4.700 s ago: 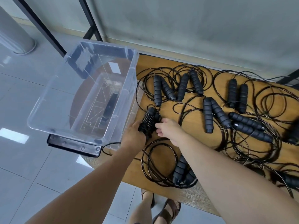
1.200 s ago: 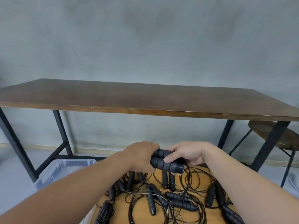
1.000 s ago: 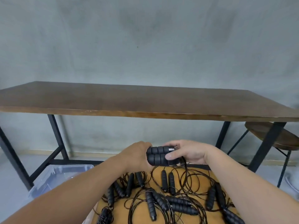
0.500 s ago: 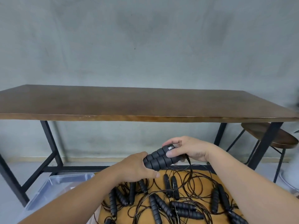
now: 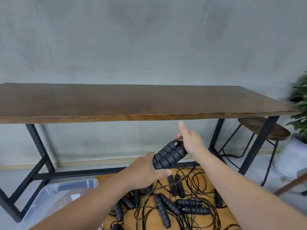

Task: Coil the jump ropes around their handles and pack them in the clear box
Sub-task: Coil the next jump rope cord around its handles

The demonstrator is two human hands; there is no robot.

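At the bottom centre a low wooden table [image 5: 214, 183] bears scattered black jump ropes [image 5: 179, 206], handles and cords tangled.

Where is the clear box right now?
In the head view the clear box sits low on the left, on the floor beside the small wooden table strewn with jump ropes, just under the left forearm.

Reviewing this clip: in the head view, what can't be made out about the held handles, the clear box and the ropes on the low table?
- Pair of black ribbed foam handles: near ends hidden in the left hand; far ends covered by the right hand, so its grip is unclear.
- Clear plastic box: contents hidden by the left forearm and the bottom edge.
- Loose black jump ropes on the low wooden table: tangled, count unclear.
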